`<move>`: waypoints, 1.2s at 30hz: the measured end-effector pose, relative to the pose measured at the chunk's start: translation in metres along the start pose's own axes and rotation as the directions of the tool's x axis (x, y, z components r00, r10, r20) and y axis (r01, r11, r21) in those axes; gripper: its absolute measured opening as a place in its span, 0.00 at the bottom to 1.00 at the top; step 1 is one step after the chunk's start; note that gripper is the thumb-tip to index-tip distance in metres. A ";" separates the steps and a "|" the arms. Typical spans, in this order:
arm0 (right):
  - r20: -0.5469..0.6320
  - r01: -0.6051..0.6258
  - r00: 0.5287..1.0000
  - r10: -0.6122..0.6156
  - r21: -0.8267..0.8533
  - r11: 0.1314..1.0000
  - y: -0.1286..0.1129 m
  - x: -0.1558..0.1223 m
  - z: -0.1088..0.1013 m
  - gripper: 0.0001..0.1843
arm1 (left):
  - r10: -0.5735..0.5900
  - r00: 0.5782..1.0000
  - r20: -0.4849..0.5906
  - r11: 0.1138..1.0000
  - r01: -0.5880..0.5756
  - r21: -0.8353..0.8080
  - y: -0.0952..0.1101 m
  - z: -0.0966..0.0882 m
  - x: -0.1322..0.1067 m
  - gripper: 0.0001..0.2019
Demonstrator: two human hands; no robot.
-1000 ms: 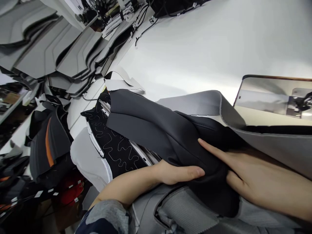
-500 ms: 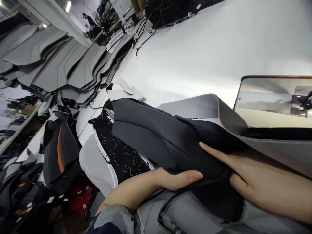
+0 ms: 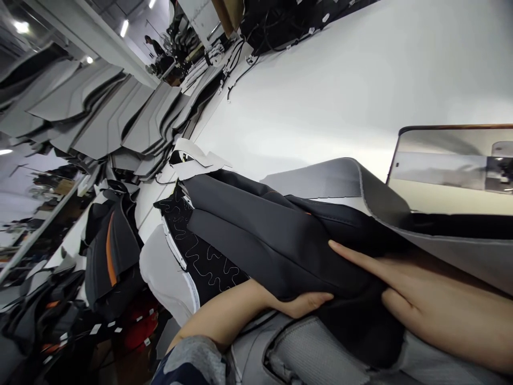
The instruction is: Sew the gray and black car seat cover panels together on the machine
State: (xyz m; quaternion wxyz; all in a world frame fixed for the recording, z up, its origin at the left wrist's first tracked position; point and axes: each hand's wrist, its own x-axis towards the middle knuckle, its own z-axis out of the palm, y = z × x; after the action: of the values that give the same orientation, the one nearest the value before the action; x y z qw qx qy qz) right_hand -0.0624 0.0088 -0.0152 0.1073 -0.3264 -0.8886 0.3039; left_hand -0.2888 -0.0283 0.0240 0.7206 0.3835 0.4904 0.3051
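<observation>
Hands [image 3: 294, 306] [image 3: 417, 291] touch a dark cover [image 3: 256, 230], its length slanting up-left.

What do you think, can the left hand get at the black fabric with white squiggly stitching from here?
Probably yes: the black fabric lies partly uncovered just beyond the left forearm, but the left hand would likely have to leave the dark cover its thumb rests on.

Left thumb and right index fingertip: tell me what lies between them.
Only the smooth dark cover shows between the thumb of the left hand and the index fingertip of the right hand, seen in the head view.
</observation>
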 end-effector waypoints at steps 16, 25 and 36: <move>-0.042 0.003 0.999 -0.001 0.047 0.999 0.002 -0.001 0.004 0.44 | 0.073 0.958 0.276 0.840 -0.209 0.502 -0.005 -0.018 -0.004 0.16; -0.408 0.331 0.839 -0.360 -0.143 0.933 0.001 0.044 -0.069 0.23 | 0.152 0.795 -0.587 0.917 -0.335 -0.216 0.032 0.000 0.024 0.15; -0.619 0.247 0.720 -0.313 -0.193 0.950 0.017 0.017 -0.034 0.38 | 0.028 0.826 -0.563 0.885 -0.282 -0.370 0.055 -0.008 0.043 0.15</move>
State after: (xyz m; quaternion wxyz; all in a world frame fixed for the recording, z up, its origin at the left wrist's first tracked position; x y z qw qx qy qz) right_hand -0.0529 0.0462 0.0013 0.4334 -0.2771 -0.8504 0.1107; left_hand -0.2861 0.0373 0.0491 0.5912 0.1491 0.5587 0.5621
